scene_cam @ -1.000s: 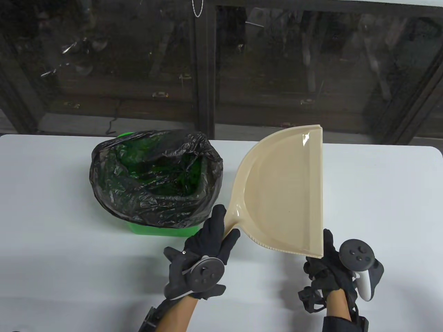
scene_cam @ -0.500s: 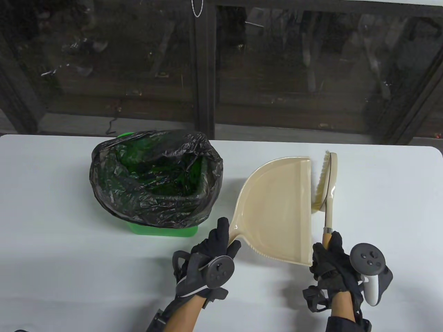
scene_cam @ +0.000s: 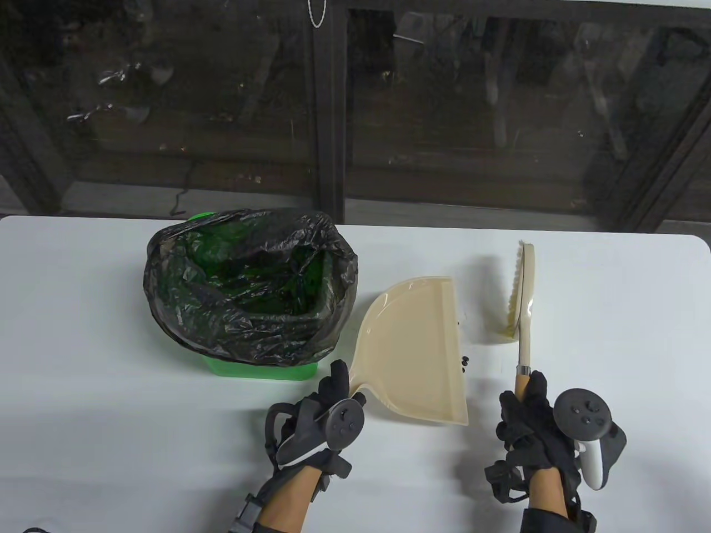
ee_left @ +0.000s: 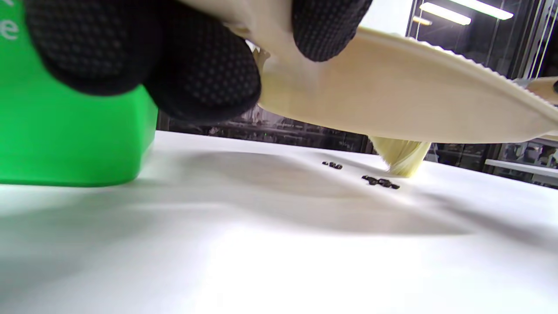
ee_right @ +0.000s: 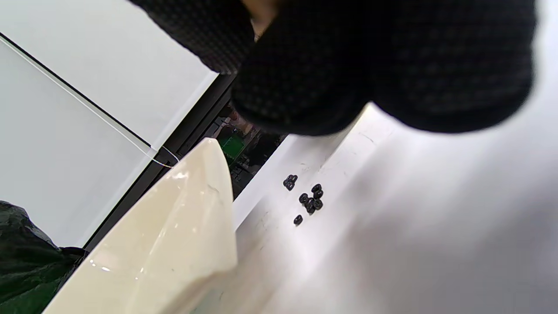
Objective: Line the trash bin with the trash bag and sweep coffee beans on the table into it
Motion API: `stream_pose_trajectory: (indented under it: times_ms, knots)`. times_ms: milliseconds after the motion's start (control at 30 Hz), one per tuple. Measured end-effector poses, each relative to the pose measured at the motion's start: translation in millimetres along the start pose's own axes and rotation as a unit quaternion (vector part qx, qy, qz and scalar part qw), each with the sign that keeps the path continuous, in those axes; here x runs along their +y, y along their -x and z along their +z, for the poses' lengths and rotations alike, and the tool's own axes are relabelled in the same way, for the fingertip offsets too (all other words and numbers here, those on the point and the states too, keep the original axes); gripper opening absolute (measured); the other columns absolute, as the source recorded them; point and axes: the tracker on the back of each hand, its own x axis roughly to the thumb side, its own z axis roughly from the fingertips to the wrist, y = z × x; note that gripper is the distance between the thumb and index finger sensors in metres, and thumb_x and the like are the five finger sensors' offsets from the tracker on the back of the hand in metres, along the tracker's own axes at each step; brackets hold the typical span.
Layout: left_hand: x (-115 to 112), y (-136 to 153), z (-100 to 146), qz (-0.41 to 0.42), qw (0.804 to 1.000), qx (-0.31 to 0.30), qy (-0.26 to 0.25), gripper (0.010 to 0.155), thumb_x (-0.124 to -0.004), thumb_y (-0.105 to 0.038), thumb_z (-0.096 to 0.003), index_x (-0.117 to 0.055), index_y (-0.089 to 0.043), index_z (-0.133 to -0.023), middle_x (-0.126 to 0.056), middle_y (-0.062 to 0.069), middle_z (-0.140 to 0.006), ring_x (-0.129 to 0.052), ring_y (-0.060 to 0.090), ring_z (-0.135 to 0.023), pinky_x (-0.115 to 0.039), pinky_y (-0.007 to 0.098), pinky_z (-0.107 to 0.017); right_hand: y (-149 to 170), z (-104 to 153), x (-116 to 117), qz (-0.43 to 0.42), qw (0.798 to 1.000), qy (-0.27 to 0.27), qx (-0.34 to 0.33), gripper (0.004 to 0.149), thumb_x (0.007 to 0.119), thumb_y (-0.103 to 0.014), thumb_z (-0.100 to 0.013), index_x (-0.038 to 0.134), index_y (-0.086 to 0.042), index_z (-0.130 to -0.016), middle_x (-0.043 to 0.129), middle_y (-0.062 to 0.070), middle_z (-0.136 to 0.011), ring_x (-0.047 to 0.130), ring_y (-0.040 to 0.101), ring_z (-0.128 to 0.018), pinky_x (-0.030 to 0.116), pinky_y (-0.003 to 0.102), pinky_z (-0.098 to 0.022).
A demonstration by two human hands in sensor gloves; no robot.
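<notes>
The left hand grips the dustpan handle; the right hand clasps the brush. Coffee beans lie centre-right on the desk; the pan's lip should touch down before sweeping leftward.

A plain white rectangular table fills the lower half of the table view. A bright green plastic trash bin stands on its left-centre part, and a thin black plastic trash bag is draped over the bin's rim. To the right of the bin, a few small dark coffee beans lie in little clusters on the bare white surface, and pale cream brush bristles touch the table beside them.
</notes>
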Motion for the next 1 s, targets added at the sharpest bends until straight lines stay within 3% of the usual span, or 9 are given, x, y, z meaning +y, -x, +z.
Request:
stream_pose_trajectory:
  times_ms: [233, 533, 733, 1000]
  knots:
    - [-6.0, 4.0, -1.7, -0.009, 1.000, 0.009, 0.017, 0.067, -0.063, -0.032, -0.0725, -0.045, 0.017, -0.114, -0.080, 0.024, -0.092, -0.101, 0.031, -0.043, -0.085, 0.049, -0.036, -15.1, 6.3, -1.5, 0.010, 0.999, 0.004, -0.038, 0.070, 0.074, -0.027, -0.053, 0.036, 0.010, -0.099, 0.090, 0.015, -0.062, 0.099, 0.011, -0.024, 0.090, 0.034, -0.013]
    - [-14.2, 5.1, -4.2, -0.025, 0.998, 0.014, 0.050, 0.066, -0.062, -0.030, -0.0731, -0.043, 0.019, -0.114, -0.079, 0.026, -0.093, -0.101, 0.032, -0.044, -0.084, 0.050, -0.036, -40.2, 18.4, -4.7, 0.120, 0.989, 0.012, -0.088, 0.070, 0.075, -0.027, -0.053, 0.037, 0.009, -0.099, 0.090, 0.015, -0.061, 0.099, 0.011, -0.024, 0.090, 0.034, -0.013]
    - [-20.4, 1.0, -8.0, -0.047, 0.996, 0.011, 0.076, 0.067, -0.062, -0.029, -0.0733, -0.042, 0.020, -0.114, -0.079, 0.027, -0.094, -0.101, 0.032, -0.043, -0.085, 0.050, -0.035, -50.4, 22.1, 1.0, 0.196, 0.977, -0.038, -0.076, 0.070, 0.075, -0.027, -0.053, 0.037, 0.010, -0.100, 0.091, 0.016, -0.061, 0.099, 0.011, -0.023, 0.090, 0.034, -0.013]
    - [-25.2, -6.8, -11.8, -0.070, 0.994, 0.005, 0.087, 0.066, -0.061, -0.028, -0.0738, -0.041, 0.021, -0.114, -0.078, 0.028, -0.094, -0.101, 0.031, -0.042, -0.085, 0.048, -0.034, -53.3, 20.4, 15.7, 0.238, 0.965, -0.105, -0.044, 0.070, 0.074, -0.027, -0.054, 0.035, 0.009, -0.100, 0.091, 0.017, -0.062, 0.099, 0.010, -0.023, 0.091, 0.032, -0.012]
